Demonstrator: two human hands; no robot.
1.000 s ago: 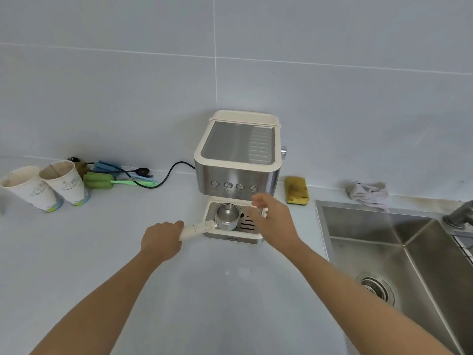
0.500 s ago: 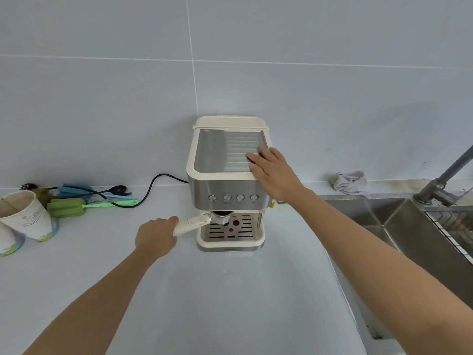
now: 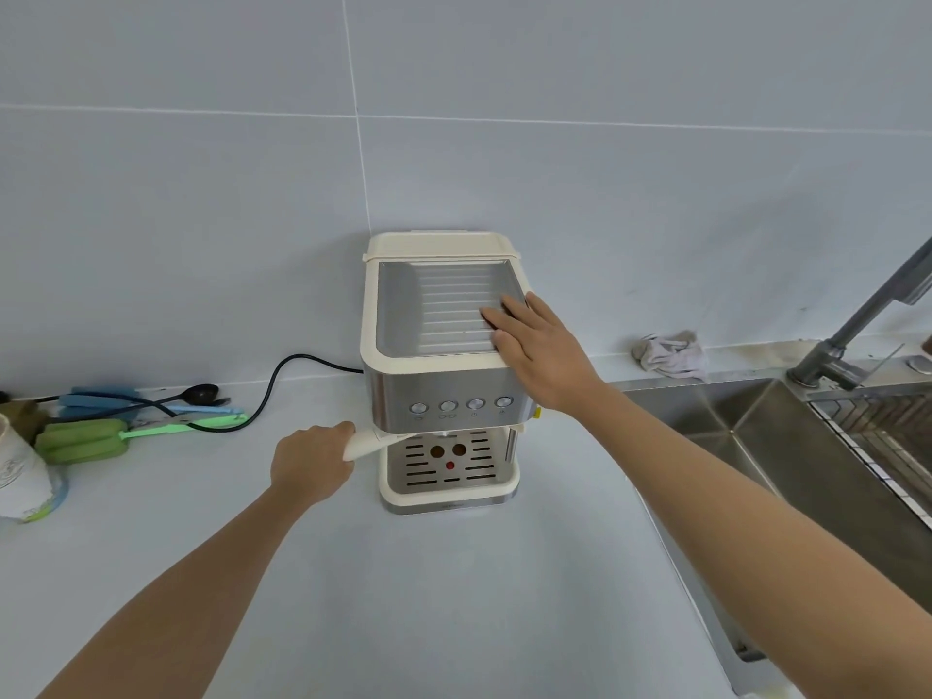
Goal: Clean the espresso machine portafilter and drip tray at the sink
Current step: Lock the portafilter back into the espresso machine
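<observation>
Head | left hand [image 3: 310,464] grips portafilter handle [image 3: 364,442] | right hand [image 3: 542,348] flat atop machine [image 3: 444,315]

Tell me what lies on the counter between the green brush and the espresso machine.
In the head view, the black power cord loops there; nearer the machine, the left hand grips the portafilter handle.

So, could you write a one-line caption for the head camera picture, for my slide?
Left hand grips the portafilter handle while the right hand rests flat on the espresso machine.
</observation>
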